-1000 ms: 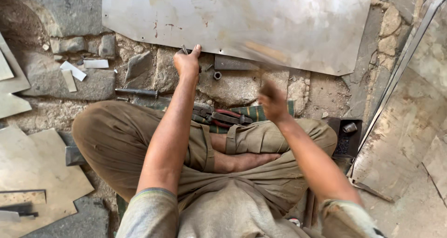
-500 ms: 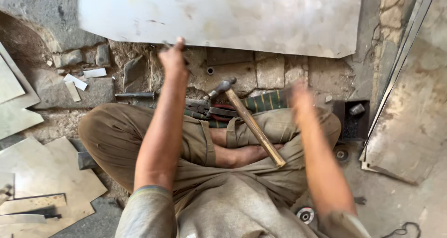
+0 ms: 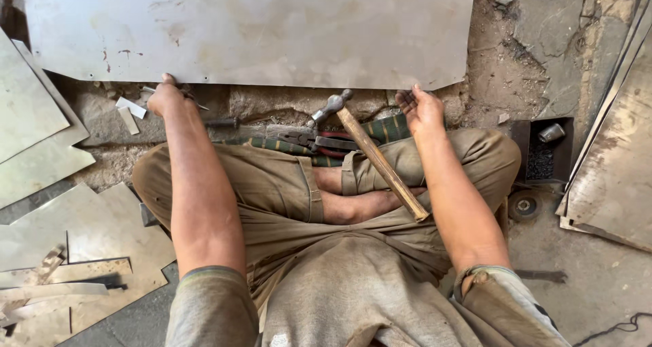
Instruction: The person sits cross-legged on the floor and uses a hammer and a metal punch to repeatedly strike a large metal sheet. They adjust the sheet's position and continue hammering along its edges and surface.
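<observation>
A large dull metal sheet [image 3: 272,28] lies flat on the ground in front of my crossed legs. My left hand [image 3: 165,97] grips its near edge at the left, with a thin pointed tool [image 3: 193,101] under the fingers. My right hand [image 3: 421,109] is at the near edge further right, palm up and fingers curled but apart, holding nothing. A wooden-handled hammer [image 3: 377,158] rests across my lap, its steel head towards the sheet. Red-handled snips [image 3: 319,142] lie on a striped cloth [image 3: 380,128] just past my shins.
Cut metal offcuts [image 3: 75,252] are piled at the left, and more sheets [image 3: 611,170] lean at the right. A dark box with a small metal cup [image 3: 550,133] stands by my right knee, with a small wheel [image 3: 524,204] beside it. Rough stone ground [image 3: 530,41] lies beyond.
My right hand has let go of the hammer, which now lies on my lap, and has moved up to the sheet's edge. The sheet sits closer to me.
</observation>
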